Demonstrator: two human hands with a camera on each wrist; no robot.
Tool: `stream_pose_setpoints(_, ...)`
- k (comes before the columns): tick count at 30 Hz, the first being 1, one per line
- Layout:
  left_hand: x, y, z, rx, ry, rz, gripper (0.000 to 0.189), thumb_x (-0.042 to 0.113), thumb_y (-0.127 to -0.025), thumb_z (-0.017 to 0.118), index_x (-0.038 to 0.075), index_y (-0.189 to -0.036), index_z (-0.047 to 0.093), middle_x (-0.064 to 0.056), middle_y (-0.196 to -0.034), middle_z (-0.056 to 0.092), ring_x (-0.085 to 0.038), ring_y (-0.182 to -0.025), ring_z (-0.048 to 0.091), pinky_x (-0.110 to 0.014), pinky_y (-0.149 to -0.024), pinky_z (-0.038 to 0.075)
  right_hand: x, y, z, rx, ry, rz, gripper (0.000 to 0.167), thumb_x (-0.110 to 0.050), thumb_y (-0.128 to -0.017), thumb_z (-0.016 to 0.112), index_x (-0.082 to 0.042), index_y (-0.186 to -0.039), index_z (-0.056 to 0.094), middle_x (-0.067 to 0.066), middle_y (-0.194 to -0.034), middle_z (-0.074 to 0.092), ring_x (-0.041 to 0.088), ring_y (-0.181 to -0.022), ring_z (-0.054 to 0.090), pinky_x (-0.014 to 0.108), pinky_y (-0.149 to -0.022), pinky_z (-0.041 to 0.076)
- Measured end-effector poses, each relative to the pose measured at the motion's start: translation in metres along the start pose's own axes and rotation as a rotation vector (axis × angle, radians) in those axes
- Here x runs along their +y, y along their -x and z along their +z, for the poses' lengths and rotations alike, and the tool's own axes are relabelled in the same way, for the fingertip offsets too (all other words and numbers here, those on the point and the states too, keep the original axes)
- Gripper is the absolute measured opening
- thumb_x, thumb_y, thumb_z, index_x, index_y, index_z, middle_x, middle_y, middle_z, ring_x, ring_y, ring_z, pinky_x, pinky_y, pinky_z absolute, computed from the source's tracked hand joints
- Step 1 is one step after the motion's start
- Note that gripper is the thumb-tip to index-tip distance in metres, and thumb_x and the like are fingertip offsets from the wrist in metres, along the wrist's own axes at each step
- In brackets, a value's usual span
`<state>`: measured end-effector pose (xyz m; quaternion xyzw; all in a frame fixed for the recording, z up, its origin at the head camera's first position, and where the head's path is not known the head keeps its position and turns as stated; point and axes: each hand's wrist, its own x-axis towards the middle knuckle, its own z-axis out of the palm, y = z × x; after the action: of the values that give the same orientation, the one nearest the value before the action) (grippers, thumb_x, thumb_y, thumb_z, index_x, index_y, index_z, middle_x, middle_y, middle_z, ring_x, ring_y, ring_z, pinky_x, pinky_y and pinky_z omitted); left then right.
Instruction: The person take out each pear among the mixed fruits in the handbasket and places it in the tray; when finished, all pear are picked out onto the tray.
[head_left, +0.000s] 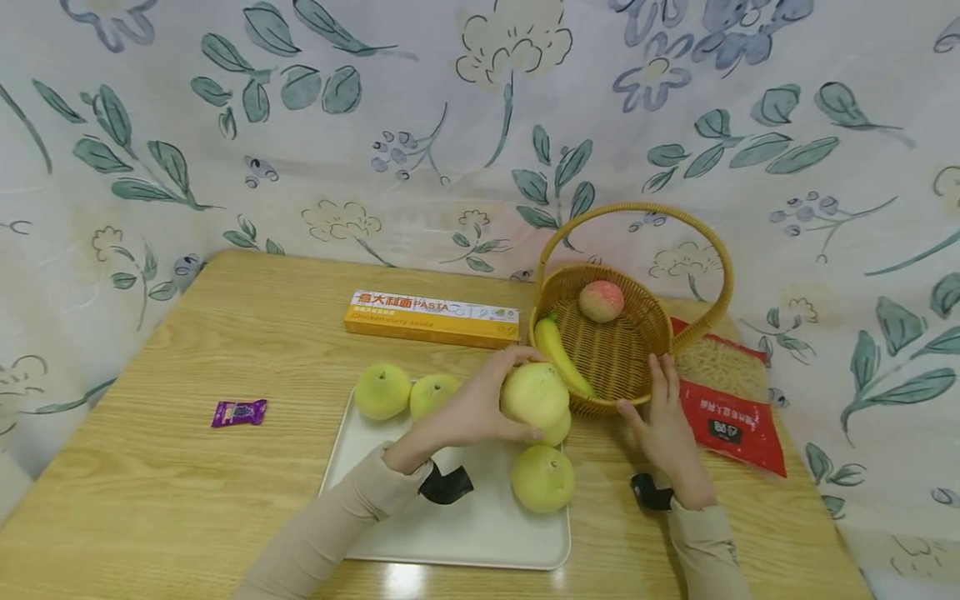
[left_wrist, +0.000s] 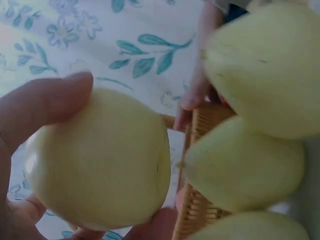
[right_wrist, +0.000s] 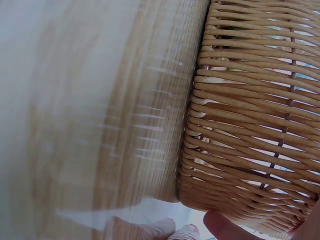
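Note:
My left hand (head_left: pixel 498 400) grips a pale yellow-green pomelo (head_left: pixel 534 390), held up over the right end of the white tray (head_left: pixel 450 533). In the left wrist view the fingers and thumb wrap round the held pomelo (left_wrist: pixel 105 160). Below it, another pomelo (head_left: pixel 557 429) is partly hidden, and one more (head_left: pixel 543 479) sits nearer on the tray. My right hand (head_left: pixel 663 429) touches the near right rim of the wicker basket (head_left: pixel 600 350), fingers extended and thumb apart. In the basket lie a banana (head_left: pixel 561 357) and a pink-and-yellow peach (head_left: pixel 602 301).
Two pomelos (head_left: pixel 382 392) sit at the tray's far left corner. Behind the tray lies a pasta box (head_left: pixel 432 320). Right of the basket is a red bag of pasta (head_left: pixel 731 408). A purple wrapped candy (head_left: pixel 239 412) lies on the left. The basket's tall handle (head_left: pixel 637 207) arches above it.

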<state>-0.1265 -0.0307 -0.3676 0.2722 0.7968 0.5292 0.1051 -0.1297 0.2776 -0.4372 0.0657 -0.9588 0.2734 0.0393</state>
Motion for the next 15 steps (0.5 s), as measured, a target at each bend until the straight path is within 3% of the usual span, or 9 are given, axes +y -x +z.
stream_pose_setpoints(5,-0.006,0.025,0.003,0.053,-0.065,-0.022,0.079,0.016,-0.065,0.088,0.021,-0.133,0.048,0.0,-0.136,0.05,-0.021,-0.125,0.05,-0.047,-0.105,0.042,0.0,-0.001,0.001,0.003,0.006,-0.001,0.083,-0.039,-0.101,0.048,-0.007,-0.155,-0.005,0.024,-0.16,-0.009,0.059,-0.134,0.026,0.068,-0.09,0.041)
stream_pose_setpoints(12,-0.017,0.053,0.009,0.088,-0.118,-0.019,0.08,0.008,-0.064,0.084,0.013,-0.134,0.046,-0.005,-0.134,0.053,-0.022,-0.123,0.052,-0.048,-0.104,0.043,0.0,0.0,0.002,0.003,0.012,-0.006,0.083,-0.039,-0.101,0.048,-0.006,-0.155,-0.005,0.024,-0.16,-0.009,0.06,-0.133,0.026,0.069,-0.09,0.04)
stream_pose_setpoints(15,-0.021,0.062,0.013,0.096,-0.184,-0.02,0.08,0.009,-0.064,0.084,0.017,-0.135,0.048,-0.006,-0.134,0.051,-0.022,-0.121,0.051,-0.048,-0.102,0.045,0.001,-0.001,0.002,0.0,0.014,-0.004,0.083,-0.039,-0.1,0.048,-0.006,-0.155,-0.005,0.024,-0.16,-0.008,0.06,-0.133,0.026,0.07,-0.091,0.039)
